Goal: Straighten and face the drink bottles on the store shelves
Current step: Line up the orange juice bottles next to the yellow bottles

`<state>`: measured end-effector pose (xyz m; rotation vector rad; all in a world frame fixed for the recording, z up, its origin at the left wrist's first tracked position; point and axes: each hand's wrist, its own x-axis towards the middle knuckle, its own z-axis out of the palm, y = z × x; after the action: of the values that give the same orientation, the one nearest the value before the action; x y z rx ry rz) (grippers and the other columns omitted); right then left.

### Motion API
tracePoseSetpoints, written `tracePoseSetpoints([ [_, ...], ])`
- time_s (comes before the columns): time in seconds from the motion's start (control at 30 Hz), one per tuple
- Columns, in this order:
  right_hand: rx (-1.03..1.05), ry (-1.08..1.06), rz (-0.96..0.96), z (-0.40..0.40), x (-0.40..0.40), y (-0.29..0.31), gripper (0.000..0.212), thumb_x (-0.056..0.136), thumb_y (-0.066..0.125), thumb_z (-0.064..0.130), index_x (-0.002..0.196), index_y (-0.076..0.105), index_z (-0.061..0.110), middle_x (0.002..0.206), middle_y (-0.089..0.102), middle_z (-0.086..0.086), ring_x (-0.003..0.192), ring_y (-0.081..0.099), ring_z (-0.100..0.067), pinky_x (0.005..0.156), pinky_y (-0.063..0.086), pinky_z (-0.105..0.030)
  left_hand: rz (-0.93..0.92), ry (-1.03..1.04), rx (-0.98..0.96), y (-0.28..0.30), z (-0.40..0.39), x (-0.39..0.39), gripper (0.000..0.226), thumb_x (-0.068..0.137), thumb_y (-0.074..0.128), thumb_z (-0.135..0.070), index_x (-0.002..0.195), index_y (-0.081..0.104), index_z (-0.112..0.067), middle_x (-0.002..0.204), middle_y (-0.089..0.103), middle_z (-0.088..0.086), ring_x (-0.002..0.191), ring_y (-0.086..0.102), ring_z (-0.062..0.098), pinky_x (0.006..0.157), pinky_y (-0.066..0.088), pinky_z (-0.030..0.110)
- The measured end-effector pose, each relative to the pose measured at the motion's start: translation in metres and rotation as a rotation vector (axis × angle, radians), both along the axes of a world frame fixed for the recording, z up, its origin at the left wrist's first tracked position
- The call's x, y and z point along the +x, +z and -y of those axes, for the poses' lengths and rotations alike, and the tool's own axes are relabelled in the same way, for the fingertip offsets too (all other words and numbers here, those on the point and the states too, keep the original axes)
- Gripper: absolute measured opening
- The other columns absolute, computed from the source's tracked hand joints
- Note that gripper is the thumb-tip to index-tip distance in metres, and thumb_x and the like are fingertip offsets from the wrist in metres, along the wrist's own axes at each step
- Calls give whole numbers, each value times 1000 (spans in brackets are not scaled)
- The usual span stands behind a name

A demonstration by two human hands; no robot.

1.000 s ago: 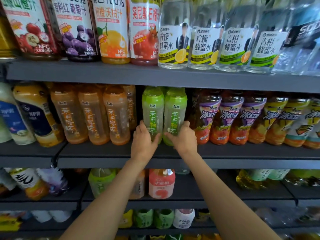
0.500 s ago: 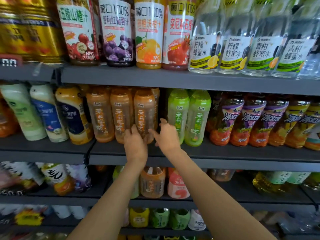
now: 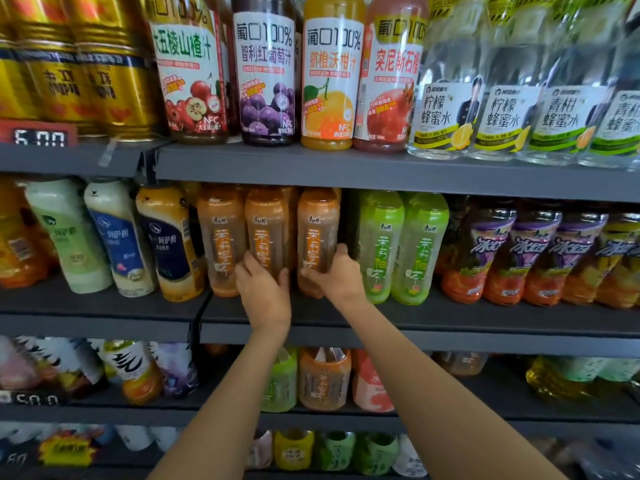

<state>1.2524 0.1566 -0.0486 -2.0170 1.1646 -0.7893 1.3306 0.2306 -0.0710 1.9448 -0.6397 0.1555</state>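
On the top shelf (image 3: 346, 171), four juice bottles are showing their labels forward: 大五棱山楂汁 (image 3: 190, 71), 智利红葡萄汁 (image 3: 265, 74), an orange juice marked NFC (image 3: 329, 77) and a pomegranate one (image 3: 388, 81). Right of them, clear bottles are reading 柠檬蜂蜜水 (image 3: 440, 112), and gold cans (image 3: 83, 74) are standing at the left above a price tag reading 5.00 (image 3: 40, 136).

On the middle shelf (image 3: 450, 320), three amber jasmine tea bottles are standing upright with orange vertical lettering, beside two green jasmine tea bottles (image 3: 401, 244) and purple-wrapped 冰红茶 bottles (image 3: 519, 254).

The left hand (image 3: 265, 292) is curling around the lower part of the middle amber bottle (image 3: 266, 233), fingers wrapping its left side and thumb on its right. The right hand (image 3: 337, 275) is gripping the rightmost amber bottle (image 3: 317, 230) low down, fingers across its front, thumb at its right edge.
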Motion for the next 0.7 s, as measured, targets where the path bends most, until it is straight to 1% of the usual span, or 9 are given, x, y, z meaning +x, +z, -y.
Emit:
tracePoseSetpoints([
  [0.07, 0, -24, -6, 2, 3, -2, 64, 76, 77, 30, 123, 42, 5, 120, 60, -15, 110, 59, -32, 91, 50, -46, 22, -6, 49, 1, 4, 2, 67, 85, 67, -24, 138, 34, 0, 134, 37, 20, 125, 37, 36, 101, 36, 42],
  [0.2, -4, -43, -22, 5, 3, -3, 62, 75, 76, 33, 119, 42, 5, 113, 61, -16, 93, 65, -35, 74, 56, -50, 58, 0, 50, -2, 9, 2, 67, 79, 73, -24, 130, 40, 4, 129, 41, 21, 122, 39, 36, 99, 38, 42],
  [0.33, 29, -22, -53, 4, 3, 2, 56, 78, 74, 30, 117, 42, 6, 110, 62, -17, 89, 66, -36, 72, 57, -50, 77, 32, 37, -5, 11, 2, 69, 75, 77, -25, 125, 42, 6, 124, 42, 24, 118, 40, 37, 99, 40, 44],
  [0.4, 38, -6, -155, 0, -2, 13, 47, 82, 70, 31, 113, 45, 6, 103, 65, -17, 84, 68, -34, 73, 58, -47, 83, 34, 26, -3, 9, 1, 70, 73, 78, -26, 124, 42, 6, 123, 42, 24, 117, 41, 37, 98, 40, 43],
  [0.47, 30, 57, -314, -9, -14, 32, 31, 87, 64, 32, 102, 53, 7, 86, 67, -12, 71, 71, -26, 68, 60, -39, 117, 35, -21, 1, 1, -3, 70, 72, 80, -25, 123, 43, 5, 123, 43, 23, 117, 43, 37, 96, 40, 42],
  [0.53, 3, 160, -399, -21, -31, 60, 20, 90, 62, 29, 89, 57, 10, 77, 66, -9, 63, 70, -21, 58, 59, -29, 257, 15, -136, 8, -12, -12, 59, 75, 76, -22, 120, 47, 2, 120, 45, 22, 114, 46, 34, 94, 41, 40],
  [0.57, -18, 231, -397, -29, -39, 76, 18, 90, 62, 26, 88, 58, 9, 79, 68, -9, 61, 69, -19, 51, 55, -24, 352, -20, -210, 15, -19, -17, 50, 78, 71, -21, 118, 49, 0, 118, 47, 21, 112, 47, 32, 93, 41, 39],
  [0.63, -94, 361, -301, -47, -52, 111, 18, 90, 62, 20, 94, 64, 3, 82, 71, -15, 54, 66, -17, 39, 44, -16, 538, -110, -349, 41, -29, -23, 34, 83, 56, -18, 114, 49, -7, 113, 47, 17, 108, 44, 24, 91, 40, 36],
  [0.7, -211, 412, -139, -62, -60, 151, 16, 90, 62, 16, 91, 68, 1, 78, 72, -15, 44, 60, -13, 35, 38, -14, 666, -125, -417, 82, -30, -21, 30, 83, 49, -17, 112, 47, -10, 112, 47, 13, 105, 43, 21, 89, 38, 31],
])
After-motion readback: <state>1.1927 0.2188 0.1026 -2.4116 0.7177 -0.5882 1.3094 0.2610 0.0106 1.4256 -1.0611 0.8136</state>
